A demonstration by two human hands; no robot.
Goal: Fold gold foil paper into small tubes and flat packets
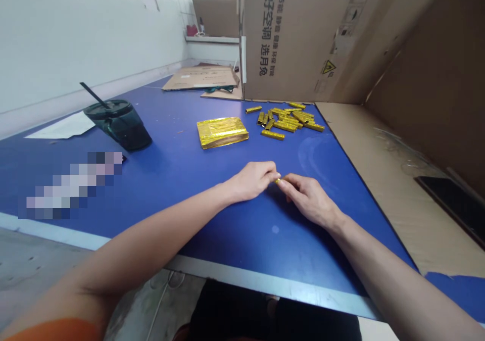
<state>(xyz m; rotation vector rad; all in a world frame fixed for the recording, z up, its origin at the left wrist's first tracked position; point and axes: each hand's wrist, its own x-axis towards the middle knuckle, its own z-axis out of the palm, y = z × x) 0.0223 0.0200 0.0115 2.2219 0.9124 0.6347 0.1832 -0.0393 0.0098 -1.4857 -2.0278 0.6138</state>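
My left hand (254, 180) and my right hand (307, 198) meet over the blue table. Between their fingertips is a small piece of gold foil paper (278, 180), mostly hidden by the fingers. Both hands are closed in a pinch on it. Beyond my left hand lies a thick stack of gold foil paper sheets (223, 130). Farther off to the right is a loose heap of gold foil paper rolls (286, 121), narrow and tube-like, several of them lying across one another.
A dark tumbler with a straw (125, 125) stands at the left, beside a white paper sheet (62, 125). A blurred-out object (71, 187) lies nearer. Large cardboard (299, 38) walls the back and right. Flat cardboard (200, 77) rests at the far end.
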